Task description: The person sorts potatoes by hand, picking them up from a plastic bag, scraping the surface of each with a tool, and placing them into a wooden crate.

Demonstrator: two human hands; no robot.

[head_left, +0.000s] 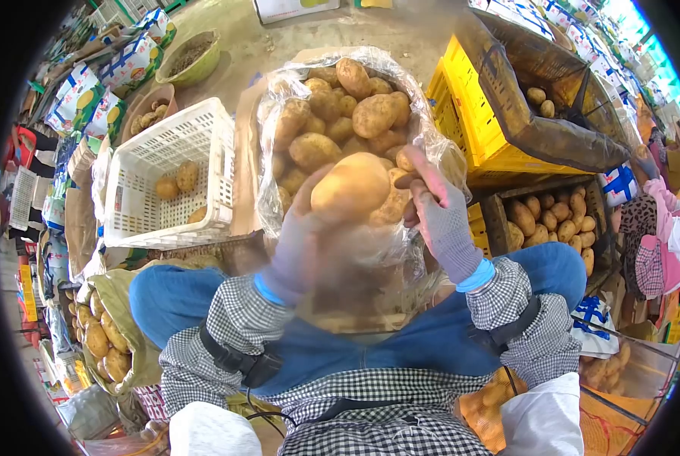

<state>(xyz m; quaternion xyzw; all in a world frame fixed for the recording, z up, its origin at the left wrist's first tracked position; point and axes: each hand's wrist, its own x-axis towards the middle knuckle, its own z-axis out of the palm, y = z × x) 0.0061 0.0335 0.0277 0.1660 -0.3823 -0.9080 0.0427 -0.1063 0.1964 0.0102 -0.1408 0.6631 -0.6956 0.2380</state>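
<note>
A large pale potato is in my gloved left hand, held up over a plastic-lined box full of potatoes. Just right of that potato is my right hand, also gloved, its fingers bent over the right side of the box. Its fingertips are close to the potatoes there, and whether it grips one I cannot make out. Below my left hand the picture is blurred.
To the left stands a white crate with a few potatoes. A yellow crate with a brown liner is at the right, above a dark crate of potatoes. A sack of potatoes sits lower left. A person in pink is far right.
</note>
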